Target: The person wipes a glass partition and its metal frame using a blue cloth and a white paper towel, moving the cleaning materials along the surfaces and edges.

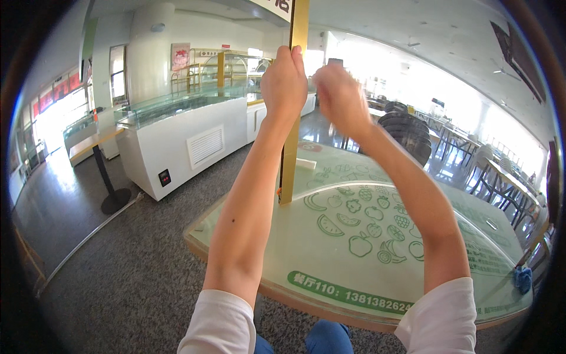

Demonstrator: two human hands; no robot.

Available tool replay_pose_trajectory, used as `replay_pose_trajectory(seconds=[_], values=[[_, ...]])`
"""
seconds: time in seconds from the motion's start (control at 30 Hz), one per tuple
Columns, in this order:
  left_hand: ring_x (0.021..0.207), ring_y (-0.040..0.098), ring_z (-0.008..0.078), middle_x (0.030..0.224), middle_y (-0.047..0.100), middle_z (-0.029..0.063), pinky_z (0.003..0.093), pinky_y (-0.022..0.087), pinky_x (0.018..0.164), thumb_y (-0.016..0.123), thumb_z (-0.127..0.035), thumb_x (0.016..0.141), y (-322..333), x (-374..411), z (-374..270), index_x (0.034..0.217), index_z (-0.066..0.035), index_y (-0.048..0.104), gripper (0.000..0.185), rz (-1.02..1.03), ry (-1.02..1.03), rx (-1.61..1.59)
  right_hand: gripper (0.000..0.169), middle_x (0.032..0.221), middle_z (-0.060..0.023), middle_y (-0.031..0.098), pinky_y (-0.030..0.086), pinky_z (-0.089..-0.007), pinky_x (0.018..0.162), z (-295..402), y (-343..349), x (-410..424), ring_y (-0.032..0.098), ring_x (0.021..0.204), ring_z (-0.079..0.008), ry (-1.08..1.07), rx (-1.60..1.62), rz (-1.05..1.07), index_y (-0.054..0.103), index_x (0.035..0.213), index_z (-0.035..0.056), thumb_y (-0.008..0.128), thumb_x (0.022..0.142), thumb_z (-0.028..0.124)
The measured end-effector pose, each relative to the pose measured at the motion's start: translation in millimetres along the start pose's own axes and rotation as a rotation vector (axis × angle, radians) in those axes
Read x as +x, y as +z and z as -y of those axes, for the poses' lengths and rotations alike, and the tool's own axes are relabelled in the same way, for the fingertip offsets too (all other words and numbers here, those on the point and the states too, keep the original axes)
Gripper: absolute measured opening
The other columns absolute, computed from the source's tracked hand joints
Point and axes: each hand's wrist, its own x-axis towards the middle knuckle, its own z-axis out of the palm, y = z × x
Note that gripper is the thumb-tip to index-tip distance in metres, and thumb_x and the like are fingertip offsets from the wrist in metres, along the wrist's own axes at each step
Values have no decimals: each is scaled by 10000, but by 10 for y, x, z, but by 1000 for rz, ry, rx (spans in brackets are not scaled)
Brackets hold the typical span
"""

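Note:
My left hand [285,88] grips the edge of an upright gold-coloured metal post [289,168], its thumb pointing up. The post's lower end meets a glass-topped table [362,278] with green fruit drawings. To the right of the post, my right hand [338,95] is raised with curled fingers and blurred. A small dark object [335,61] shows at its top; whether the hand holds it cannot be told. A curved clear edge [353,182] arcs across the tabletop from the post. Behind the post on the table lies a small white block [306,164].
A white glass-topped display counter [177,141] stands at left, near a small table with a round black base [116,201]. Stacked dark chairs [404,132] stand beyond the glass-topped table. A blue cloth [523,279] is at its right edge. Rows of tables run behind at right.

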Motion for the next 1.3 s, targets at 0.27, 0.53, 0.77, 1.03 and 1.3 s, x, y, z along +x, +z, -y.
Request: replay_pose_trajectory(seconds=[0.27,0.53,0.77,1.03,1.3], values=[[636,589,437,646,606,200,508,444,579,377,-350,1030,42,-1,-17,855,-28,525,396,-15,-5,8,155,839,-139,579,504,-435,657,-45,81,-114,599,779,-343,36,-170,10,562,872,24,610,732,-23],[683,605,430,699,625,205,514,453,623,339,-374,1035,63,-22,-32,901,-30,552,427,14,-29,-6,193,845,-101,569,501,-381,697,160,-248,-1446,588,800,-270,-264,31,394,575,891,15,616,702,0],[697,592,399,711,603,201,491,445,658,305,-392,1040,42,24,21,892,-9,559,483,23,-40,24,138,867,-116,560,488,-389,722,-53,-309,-1124,567,825,-303,132,124,114,586,925,18,618,796,-19],[583,469,262,648,494,132,377,409,597,379,-360,1038,40,14,5,849,-8,505,419,42,-91,-58,116,916,-93,561,496,-387,781,185,-344,-1775,571,899,-281,461,362,565,577,951,35,610,839,30],[574,427,205,647,446,91,341,376,562,378,-305,1044,3,24,-48,878,-11,482,353,101,-144,-14,167,889,-95,575,485,-373,720,99,-431,-1649,587,855,-285,591,163,698,538,897,54,658,830,148]])
